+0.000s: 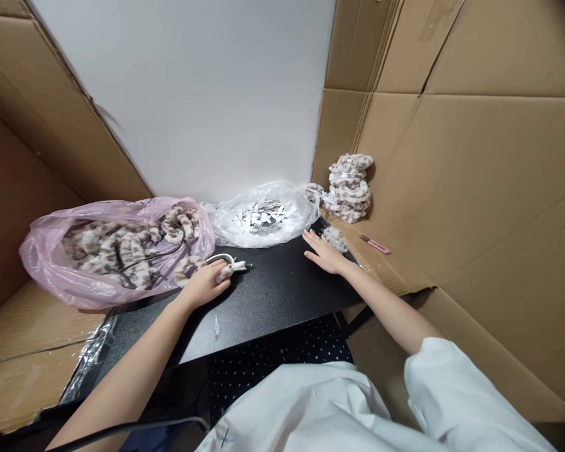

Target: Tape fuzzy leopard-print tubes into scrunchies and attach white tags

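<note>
Cardboard walls (480,188) hem me in on both sides, a pale panel (193,94) stands straight ahead, and below it runs the black tabletop (268,295). From the head view, then: the key relation is on my left side, where my left hand (204,285) curls over a fuzzy piece (226,273), fingers on the far side, thumb on the near one. How hard I'm squeezing, I cannot tell. That fuzzy end pokes out past my fingertips, its long axis running roughly sideways, its dark tip off to the right, towards my other hand. A pale arc (220,257) curves up just behind my knuckles. So the piece lies right inside and beyond the left grip, and well apart from my right hand (324,252), which rests palm down, fingers spread, holding nothing. Beside those right fingers sits a clear bag (245,238) with white slips (263,216) in it; whether I touch its edge, I can't say. Grey fluff (334,237) lies just past that hand, then pink-handled snips (379,246), with a fuzzy stack (351,188) behind. Over left, close by the held piece, a pink bag (44,251) gapes around more patterned plush (132,251).
</note>
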{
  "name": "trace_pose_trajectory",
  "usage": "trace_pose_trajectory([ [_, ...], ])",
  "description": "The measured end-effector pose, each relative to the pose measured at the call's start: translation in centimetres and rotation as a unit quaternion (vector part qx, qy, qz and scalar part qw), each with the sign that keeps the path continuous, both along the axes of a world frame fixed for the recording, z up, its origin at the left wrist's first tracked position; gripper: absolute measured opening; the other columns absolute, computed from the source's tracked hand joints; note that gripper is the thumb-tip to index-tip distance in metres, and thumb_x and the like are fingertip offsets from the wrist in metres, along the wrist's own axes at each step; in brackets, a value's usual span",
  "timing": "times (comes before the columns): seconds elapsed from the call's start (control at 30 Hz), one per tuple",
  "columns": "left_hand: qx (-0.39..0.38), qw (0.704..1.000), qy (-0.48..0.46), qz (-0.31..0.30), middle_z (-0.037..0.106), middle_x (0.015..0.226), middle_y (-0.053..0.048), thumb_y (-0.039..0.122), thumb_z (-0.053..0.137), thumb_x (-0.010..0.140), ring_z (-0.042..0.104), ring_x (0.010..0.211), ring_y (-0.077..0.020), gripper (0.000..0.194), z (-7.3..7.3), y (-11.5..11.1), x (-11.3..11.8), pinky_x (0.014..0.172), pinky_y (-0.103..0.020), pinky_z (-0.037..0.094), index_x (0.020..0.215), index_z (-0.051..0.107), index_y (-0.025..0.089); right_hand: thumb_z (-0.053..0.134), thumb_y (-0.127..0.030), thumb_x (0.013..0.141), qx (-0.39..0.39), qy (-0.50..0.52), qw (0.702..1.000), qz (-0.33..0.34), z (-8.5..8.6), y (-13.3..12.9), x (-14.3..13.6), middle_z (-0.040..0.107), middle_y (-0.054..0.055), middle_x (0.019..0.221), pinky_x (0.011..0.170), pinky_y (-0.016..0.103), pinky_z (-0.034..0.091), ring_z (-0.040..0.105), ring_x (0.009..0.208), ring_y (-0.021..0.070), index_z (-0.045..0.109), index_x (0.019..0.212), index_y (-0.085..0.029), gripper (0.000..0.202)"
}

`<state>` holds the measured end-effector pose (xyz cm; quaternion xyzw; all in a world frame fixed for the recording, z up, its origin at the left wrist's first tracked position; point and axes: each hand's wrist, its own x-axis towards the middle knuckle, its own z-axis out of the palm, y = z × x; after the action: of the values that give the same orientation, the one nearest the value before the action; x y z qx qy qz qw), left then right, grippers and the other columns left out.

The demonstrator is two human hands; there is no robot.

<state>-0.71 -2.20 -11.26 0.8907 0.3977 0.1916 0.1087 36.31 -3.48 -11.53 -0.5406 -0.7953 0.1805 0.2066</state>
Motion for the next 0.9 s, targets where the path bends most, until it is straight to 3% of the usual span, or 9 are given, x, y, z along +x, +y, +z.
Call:
trace_pose_trajectory([
  [0.07,-0.003,1.000,0.000,0.002,0.054,0.072,-0.003,0.028,0.049,0.077,0.055,0.067,-0.0195,0.012,0.2,0.0,-0.1,0.064,-0.029,0.042,0.069,0.052,0.020,0.034,-0.064,0.090,0.017,0.164,0.986,-0.018,1.0,-0.2,0.0,0.023,0.006,0.158,0.120,0.044,0.007,0.010,0.148,0.0220,0.035,0.147,-0.019,0.073],
  [0.17,0.011,0.999,-0.010,0.046,0.053,0.071,-0.002,0.033,0.046,0.081,0.054,0.066,-0.0183,0.018,0.9,0.2,-0.3,0.063,-0.028,0.041,0.070,0.050,0.020,0.020,-0.071,0.089,-0.023,0.385,0.921,-0.051,2.9,0.3,1.1,0.032,0.001,0.155,0.118,0.047,0.015,0.020,0.146,0.0209,0.040,0.143,-0.030,0.071],
  [0.23,0.036,0.995,-0.029,0.085,0.052,0.069,-0.001,0.035,0.046,0.083,0.053,0.064,-0.0178,0.021,1.3,0.4,-0.5,0.061,-0.027,0.039,0.069,0.048,0.020,0.009,-0.069,0.089,-0.083,0.488,0.867,-0.055,4.1,0.9,2.5,0.034,0.000,0.154,0.116,0.051,0.019,0.025,0.145,0.0207,0.041,0.140,-0.033,0.071],
  [0.3,0.059,0.991,-0.051,0.110,0.050,0.066,0.000,0.036,0.046,0.083,0.052,0.062,-0.0173,0.022,1.8,0.6,-0.7,0.060,-0.027,0.038,0.067,0.045,0.020,0.009,-0.070,0.088,-0.131,0.574,0.806,-0.052,5.0,1.4,3.8,0.036,0.001,0.153,0.115,0.052,0.019,0.027,0.144,0.0208,0.046,0.135,-0.032,0.071],
  [0.37,0.072,0.988,-0.068,0.119,0.050,0.065,0.000,0.036,0.046,0.083,0.050,0.061,-0.0167,0.023,2.1,0.8,-0.9,0.060,-0.027,0.038,0.066,0.044,0.020,0.010,-0.071,0.087,-0.146,0.605,0.781,-0.053,5.4,1.7,4.6,0.037,0.002,0.153,0.115,0.053,0.019,0.027,0.144,0.0209,0.049,0.132,-0.031,0.072],
  [0.43,0.081,0.986,-0.081,0.124,0.049,0.063,0.001,0.036,0.048,0.082,0.049,0.059,-0.0161,0.024,2.3,0.9,-0.9,0.059,-0.027,0.037,0.064,0.043,0.020,0.012,-0.071,0.086,-0.145,0.605,0.780,-0.071,5.4,1.8,5.0,0.036,0.001,0.153,0.115,0.054,0.016,0.023,0.145,0.0207,0.049,0.132,-0.031,0.071],
  [0.6,0.085,0.980,-0.113,0.141,0.047,0.060,0.001,0.035,0.048,0.082,0.046,0.057,-0.0151,0.025,2.9,0.5,-0.3,0.058,-0.026,0.036,0.062,0.040,0.021,0.024,-0.062,0.091,-0.100,0.554,0.818,-0.113,4.8,1.8,4.9,0.038,-0.001,0.152,0.119,0.050,0.007,0.017,0.147,0.0182,0.053,0.130,-0.028,0.059],
  [0.8,0.074,0.984,-0.122,0.110,0.046,0.061,0.002,0.032,0.046,0.082,0.046,0.058,-0.0148,0.024,3.7,-0.1,1.8,0.057,-0.026,0.035,0.062,0.040,0.020,0.039,-0.060,0.088,-0.032,0.498,0.857,-0.128,4.5,2.5,4.3,0.039,0.000,0.151,0.120,0.043,0.010,0.017,0.147,0.0180,0.060,0.124,-0.026,0.053],
  [0.9,0.079,0.985,-0.123,0.091,0.044,0.062,0.002,0.032,0.046,0.084,0.046,0.059,-0.0148,0.026,3.9,-0.2,2.9,0.058,-0.026,0.035,0.062,0.037,0.021,0.044,-0.059,0.087,-0.048,0.469,0.871,-0.140,4.8,2.2,3.2,0.045,0.002,0.147,0.118,0.048,0.015,0.024,0.145,0.0212,0.062,0.120,-0.027,0.049],
])
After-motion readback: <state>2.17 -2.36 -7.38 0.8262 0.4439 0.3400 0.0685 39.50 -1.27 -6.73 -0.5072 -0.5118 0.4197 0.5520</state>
